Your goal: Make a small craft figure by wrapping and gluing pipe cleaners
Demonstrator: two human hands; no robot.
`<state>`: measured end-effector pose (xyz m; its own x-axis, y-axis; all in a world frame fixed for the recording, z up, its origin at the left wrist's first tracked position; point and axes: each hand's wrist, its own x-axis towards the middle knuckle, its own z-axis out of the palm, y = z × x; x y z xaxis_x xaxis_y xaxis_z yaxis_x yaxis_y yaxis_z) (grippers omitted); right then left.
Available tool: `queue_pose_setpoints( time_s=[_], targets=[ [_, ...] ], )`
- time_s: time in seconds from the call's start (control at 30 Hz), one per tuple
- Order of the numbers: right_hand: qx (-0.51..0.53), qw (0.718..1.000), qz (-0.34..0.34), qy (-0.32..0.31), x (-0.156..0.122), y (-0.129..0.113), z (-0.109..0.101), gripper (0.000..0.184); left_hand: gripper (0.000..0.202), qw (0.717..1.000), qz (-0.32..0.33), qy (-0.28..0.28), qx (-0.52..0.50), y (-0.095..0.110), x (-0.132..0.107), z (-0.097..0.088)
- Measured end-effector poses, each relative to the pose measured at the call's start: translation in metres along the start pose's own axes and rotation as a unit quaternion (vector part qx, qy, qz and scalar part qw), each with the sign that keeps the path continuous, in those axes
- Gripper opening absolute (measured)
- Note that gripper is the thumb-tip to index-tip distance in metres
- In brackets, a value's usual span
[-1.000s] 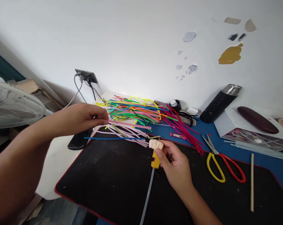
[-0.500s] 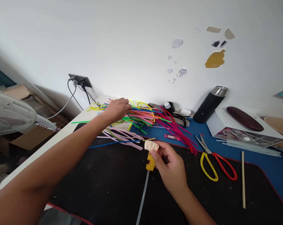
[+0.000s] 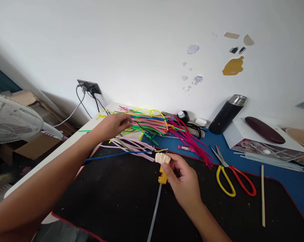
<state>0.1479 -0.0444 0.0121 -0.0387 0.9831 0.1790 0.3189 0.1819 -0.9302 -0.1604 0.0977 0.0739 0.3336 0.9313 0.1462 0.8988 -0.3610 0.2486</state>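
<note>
My left hand [image 3: 114, 125] is over the left part of a heap of colourful pipe cleaners [image 3: 152, 122], its fingers bent and the thumb apart, with nothing visible between them. My right hand [image 3: 183, 178] grips a yellow glue gun [image 3: 162, 175], with a translucent glue stick [image 3: 154, 215] running from it toward the near edge. Against my right fingertips is a cream, ridged piece [image 3: 162, 158], partly covered by the thumb. Pale pink pipe cleaners [image 3: 131, 146] and a blue pipe cleaner [image 3: 111, 155] lie between the hands.
Open scissors [image 3: 225, 164] and a pale stick [image 3: 263, 196] lie right on the black mat [image 3: 121, 201]. Behind stand a black flask [image 3: 226, 116] and a white box [image 3: 232, 129], with spare glue sticks [image 3: 270, 159] in front. A fan [image 3: 15, 117] is at the left.
My left hand has drawn back to the left and slightly down over the pipe cleaners, and its thumb shows apart from the fingers. The right hand keeps its hold.
</note>
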Motion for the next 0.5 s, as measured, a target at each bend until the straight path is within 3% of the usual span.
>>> queue_pose_setpoints(
  time_s=[0.1,0.17,0.3,0.5],
  targets=[
    [0.019,1.0,0.02,-0.004,-0.001,0.004,0.0,0.036,0.033,0.988,-0.016,-0.146,-0.045,0.004,-0.04,-0.015],
    [0.026,0.999,0.028,-0.002,-0.001,0.006,0.001,0.037,0.03,0.98,-0.011,-0.195,-0.043,0.007,-0.065,-0.016],
    [0.028,0.999,0.031,-0.013,-0.001,0.008,0.004,0.037,0.025,0.982,0.047,-0.183,-0.006,0.008,-0.097,0.005],
    [0.036,0.998,0.044,-0.005,-0.002,0.012,0.004,0.041,0.017,0.988,0.051,-0.135,0.051,0.004,-0.101,0.036]
  ],
)
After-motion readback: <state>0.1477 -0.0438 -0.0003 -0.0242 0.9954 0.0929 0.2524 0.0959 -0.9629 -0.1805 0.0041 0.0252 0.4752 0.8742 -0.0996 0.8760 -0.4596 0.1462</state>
